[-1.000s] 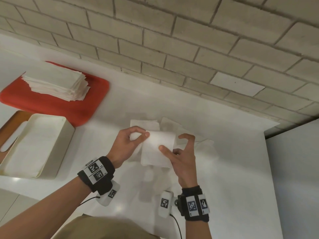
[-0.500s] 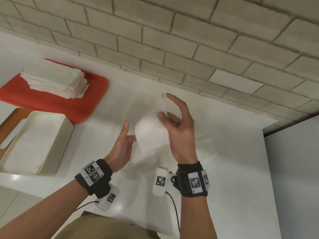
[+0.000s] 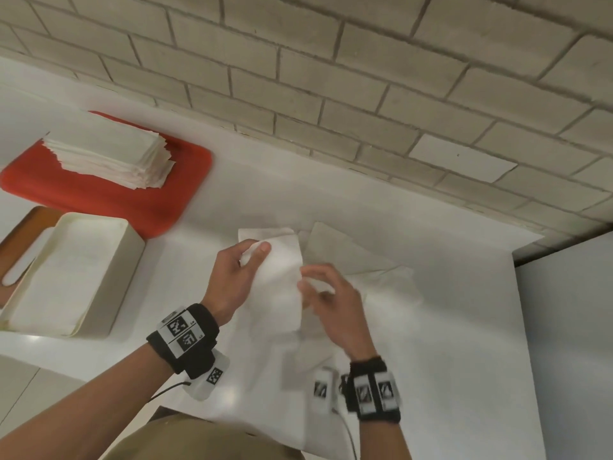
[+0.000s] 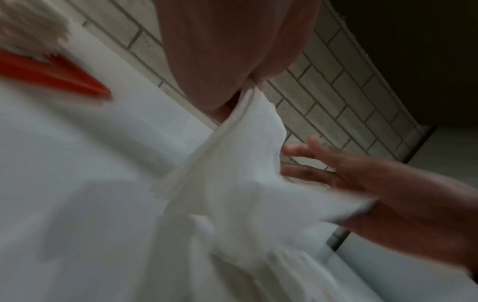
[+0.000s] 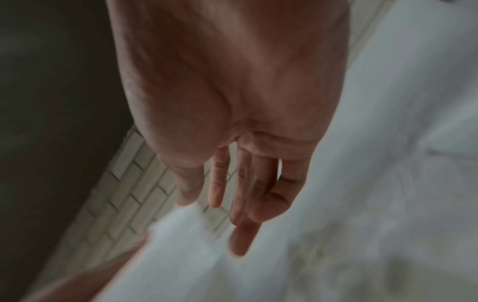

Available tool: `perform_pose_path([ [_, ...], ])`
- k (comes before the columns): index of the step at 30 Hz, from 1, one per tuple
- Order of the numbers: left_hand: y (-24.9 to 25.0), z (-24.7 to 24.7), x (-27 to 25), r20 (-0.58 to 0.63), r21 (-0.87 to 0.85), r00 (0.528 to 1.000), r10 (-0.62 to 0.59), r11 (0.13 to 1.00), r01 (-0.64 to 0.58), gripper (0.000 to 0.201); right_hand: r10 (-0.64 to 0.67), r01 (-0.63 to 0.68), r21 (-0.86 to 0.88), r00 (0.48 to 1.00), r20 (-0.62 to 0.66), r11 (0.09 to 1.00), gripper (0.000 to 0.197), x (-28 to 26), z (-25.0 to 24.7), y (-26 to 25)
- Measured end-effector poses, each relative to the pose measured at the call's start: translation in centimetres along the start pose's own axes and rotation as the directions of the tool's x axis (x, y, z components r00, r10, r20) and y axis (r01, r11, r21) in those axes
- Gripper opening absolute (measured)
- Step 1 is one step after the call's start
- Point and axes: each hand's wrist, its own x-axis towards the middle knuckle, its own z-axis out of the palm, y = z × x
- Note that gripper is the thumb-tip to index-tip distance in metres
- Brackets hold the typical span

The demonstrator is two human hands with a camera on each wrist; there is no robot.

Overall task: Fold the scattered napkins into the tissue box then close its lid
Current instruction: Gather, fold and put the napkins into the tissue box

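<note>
The place looks like a service or pantry corner, perhaps of a cafe or canteen, though this is not sure; a white counter (image 3: 431, 327) runs along a wall of pale grey bricks (image 3: 331, 78) with dark joints; at the far left lies 1 red tray (image 3: 99, 200) carrying a tall stack of napkins (image 3: 109, 154), a quantity more usual for serving guests than for a home; beside it stands 1 cream tissue box (image 3: 126, 277), open on top, with a brown wooden lid (image 3: 20, 247) next to it; a plain grey panel (image 3: 570, 327) closes the right side.
</note>
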Motion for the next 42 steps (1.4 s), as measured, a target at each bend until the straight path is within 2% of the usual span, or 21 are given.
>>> perform_pose_path([
  [2,-0.1,-1.0,0.2,-0.075,0.094,0.996,0.056,0.994,-0.049,0.023,-0.007,-0.013,-0.173,0.993,-0.117,0.985,0.01,4.9,-1.7,2.9],
  [4,0.0,-2.2,0.2,-0.102,0.156,0.988,0.117,0.983,-0.1,0.024,0.06,-0.133,-0.332,0.973,-0.223,0.934,0.012,10.5,-3.6,5.7],
  [5,0.2,-2.8,0.2,-0.105,0.185,0.984,0.147,0.975,-0.126,0.025,0.109,-0.193,-0.403,0.969,-0.221,0.895,0.022,13.0,-4.2,6.6],
  [7,0.8,-3.7,0.0,-0.109,0.235,0.976,0.186,0.959,-0.157,0.025,0.2,-0.236,-0.556,0.972,-0.125,0.797,0.046,16.7,-4.4,8.3],
  [8,1.1,-4.1,0.0,-0.116,0.255,0.973,0.198,0.953,-0.163,0.024,0.235,-0.228,-0.627,0.969,-0.073,0.745,0.051,17.9,-4.3,8.7],
  [9,1.4,-4.4,0.0,-0.127,0.269,0.971,0.203,0.949,-0.163,0.021,0.246,-0.201,-0.668,0.969,-0.028,0.716,0.048,18.6,-3.9,9.0],
  [10,1.5,-4.8,0.0,-0.138,0.279,0.969,0.205,0.947,-0.161,0.018,0.229,-0.166,-0.666,0.973,0.007,0.727,0.038,19.1,-3.7,9.0],
  [12,1.8,-5.4,0.1,-0.155,0.327,0.959,0.237,0.928,-0.176,0.011,0.165,-0.122,-0.553,0.986,0.027,0.824,0.019,19.5,-3.4,8.8],
  [14,1.9,-6.1,0.3,-0.179,0.377,0.945,0.274,0.906,-0.191,0.008,0.094,-0.095,-0.395,0.995,-0.022,0.914,0.013,19.2,-3.7,7.6],
  [16,1.9,-6.7,0.5,-0.201,0.372,0.942,0.269,0.91,-0.181,0.01,-0.023,-0.005,-0.293,0.996,-0.091,0.956,0.015,18.3,-4.2,5.5],
  [19,2.0,-7.4,0.9,-0.198,0.317,0.941,0.274,0.926,-0.203,0.02,-0.145,0.094,-0.281,0.975,-0.167,0.955,0.024,16.8,-5.0,1.9],
  [23,2.7,-7.9,1.4,-0.2,0.293,0.932,0.301,0.926,-0.236,0.032,-0.217,0.146,-0.293,0.95,-0.225,0.945,0.029,15.6,-6.0,-1.8],
  [26,3.1,-8.3,1.7,-0.207,0.319,0.925,0.318,0.916,-0.244,0.032,-0.169,0.093,-0.336,0.964,-0.205,0.937,0.029,14.8,-5.6,-3.4],
  [30,3.0,-9.5,1.6,-0.179,0.352,0.931,0.318,0.904,-0.241,0.028,-0.118,-0.016,-0.518,0.967,-0.225,0.855,0.02,14.1,-3.2,-5.1],
  [31,2.8,-9.9,1.4,-0.173,0.349,0.936,0.306,0.908,-0.233,0.028,-0.08,-0.033,-0.483,0.974,-0.212,0.875,0.019,13.8,-2.4,-6.1],
  [33,2.4,-11.0,1.2,-0.172,0.348,0.948,0.269,0.917,-0.197,0.032,0.027,-0.068,-0.221,0.983,-0.183,0.973,0.019,13.1,-0.1,-8.2],
  [35,2.4,-12.4,1.0,-0.159,0.352,0.956,0.246,0.919,-0.178,0.033,0.049,-0.051,-0.01,0.981,-0.187,0.999,0.016,11.9,2.3,-10.6],
  [37,2.8,-13.9,0.8,-0.119,0.361,0.966,0.231,0.916,-0.174,0.032,-0.023,0.053,0.149,0.98,-0.197,0.987,0.016,10.3,4.8,-13.7],
  [40,3.1,-16.6,0.4,-0.061,0.332,0.975,0.212,0.926,-0.18,0.037,-0.195,0.244,0.348,0.966,-0.169,0.905,0.036,6.0,8.5,-18.8],
  [42,3.2,-18.7,0.1,-0.042,0.262,0.978,0.203,0.947,-0.185,0.042,-0.247,0.283,0.411,0.959,-0.14,0.867,0.042,2.3,10.9,-20.8],
])
